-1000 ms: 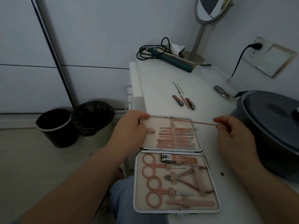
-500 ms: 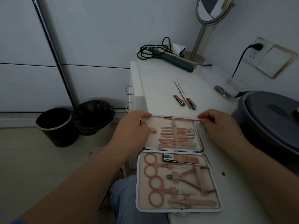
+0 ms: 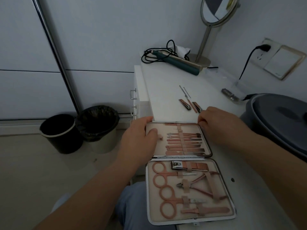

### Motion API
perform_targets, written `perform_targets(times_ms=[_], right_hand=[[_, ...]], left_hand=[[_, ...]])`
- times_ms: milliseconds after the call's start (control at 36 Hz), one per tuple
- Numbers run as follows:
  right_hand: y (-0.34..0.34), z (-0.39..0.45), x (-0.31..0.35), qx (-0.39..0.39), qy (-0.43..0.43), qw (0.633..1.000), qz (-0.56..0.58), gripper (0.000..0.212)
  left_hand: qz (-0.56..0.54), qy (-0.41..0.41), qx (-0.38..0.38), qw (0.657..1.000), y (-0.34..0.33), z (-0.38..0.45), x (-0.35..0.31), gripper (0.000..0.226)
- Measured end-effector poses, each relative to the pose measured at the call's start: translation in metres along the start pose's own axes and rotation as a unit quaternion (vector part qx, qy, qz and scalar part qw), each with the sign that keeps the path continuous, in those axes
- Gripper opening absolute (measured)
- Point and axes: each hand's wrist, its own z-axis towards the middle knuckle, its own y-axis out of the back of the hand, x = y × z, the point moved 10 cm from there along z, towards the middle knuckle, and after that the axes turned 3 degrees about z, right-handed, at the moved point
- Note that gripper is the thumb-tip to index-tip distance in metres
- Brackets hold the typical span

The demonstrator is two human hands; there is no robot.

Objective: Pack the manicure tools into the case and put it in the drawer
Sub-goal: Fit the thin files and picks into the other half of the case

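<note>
The manicure case point(image 3: 179, 157) lies open on the white tabletop, both halves lined with rose-gold tools under straps. My left hand point(image 3: 141, 138) grips the far half's top left corner, thumb on the lining. My right hand point(image 3: 214, 123) is at the top right corner, fingers curled on the end of a thin rose-gold stick point(image 3: 171, 124) that lies along the top edge under the strap. Beyond the case lie two loose nail clippers point(image 3: 184, 104), a thin rod point(image 3: 191, 105) and two fine metal picks point(image 3: 184, 91). Drawer handles point(image 3: 133, 94) show on the cabinet's left face.
A hair straightener with a coiled cord point(image 3: 176, 62) and a round standing mirror point(image 3: 214, 10) sit at the far end. A large grey lidded basin point(image 3: 279, 120) crowds the right. Two waste bins point(image 3: 79, 130) stand on the floor at left.
My right hand has moved left with the thin stick, sliding it into the far half's top slot. The hand is now against the case's top right corner. My left hand has stayed on the case.
</note>
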Motion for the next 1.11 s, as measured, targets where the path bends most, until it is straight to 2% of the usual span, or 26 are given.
perform_targets(times_ms=[194,333,500,611,722,972,1111], right_hand=[[0.002,0.004,0.018,-0.009,0.069,0.981,-0.179,0.009],[-0.002,0.0,0.034,-0.003,0.126,0.965,-0.23,0.016],[-0.002,-0.005,0.04,-0.013,0.152,0.966,-0.211,0.017],[0.002,-0.004,0.042,-0.056,0.155,0.973,-0.158,0.018],[0.005,-0.001,0.039,-0.067,0.151,0.981,-0.104,0.026],[0.0,-0.003,0.045,-0.074,0.203,0.966,-0.14,0.023],[0.003,0.0,0.05,-0.073,0.196,0.974,-0.091,0.029]], left_hand=[[0.007,-0.005,-0.007,1.0,0.0,-0.002,-0.003,0.039],[0.002,-0.006,-0.011,1.0,0.0,-0.004,-0.002,0.038],[0.0,-0.009,-0.017,1.0,0.001,-0.005,-0.002,0.038],[0.009,-0.014,-0.018,1.0,0.002,-0.005,-0.002,0.038],[0.012,-0.017,-0.021,1.0,0.001,-0.007,-0.002,0.037],[0.01,-0.01,-0.02,1.0,0.001,-0.008,-0.002,0.038],[0.016,-0.013,-0.02,1.0,0.001,-0.007,-0.001,0.039]])
